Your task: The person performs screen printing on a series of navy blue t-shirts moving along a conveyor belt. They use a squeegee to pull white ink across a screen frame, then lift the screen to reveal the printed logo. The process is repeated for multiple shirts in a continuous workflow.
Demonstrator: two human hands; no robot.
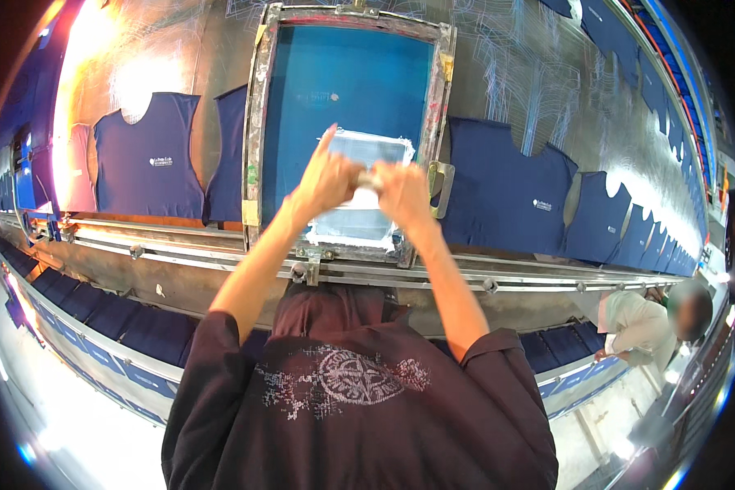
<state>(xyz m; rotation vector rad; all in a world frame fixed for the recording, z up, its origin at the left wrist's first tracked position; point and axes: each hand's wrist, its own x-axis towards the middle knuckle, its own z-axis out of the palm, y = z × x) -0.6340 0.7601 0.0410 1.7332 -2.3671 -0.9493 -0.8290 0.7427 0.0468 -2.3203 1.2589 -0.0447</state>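
- Toward the near edge of the frame (254, 131), left hand (331, 181) and right hand (402, 194) clamped a pale bar (368, 179), one left finger (328, 136) extended
- Navy shirts (506, 188) flanked it

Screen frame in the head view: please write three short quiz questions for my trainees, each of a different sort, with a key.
1. Multiple choice: what colour is most of the mesh inside the frame? (a) red (b) blue (c) yellow
2. True or false: the left hand and right hand are close together over the frame.
3. Fill in: navy garment pieces lie to the left and to the ____ of the frame.

Key: 1 b; 2 true; 3 right.
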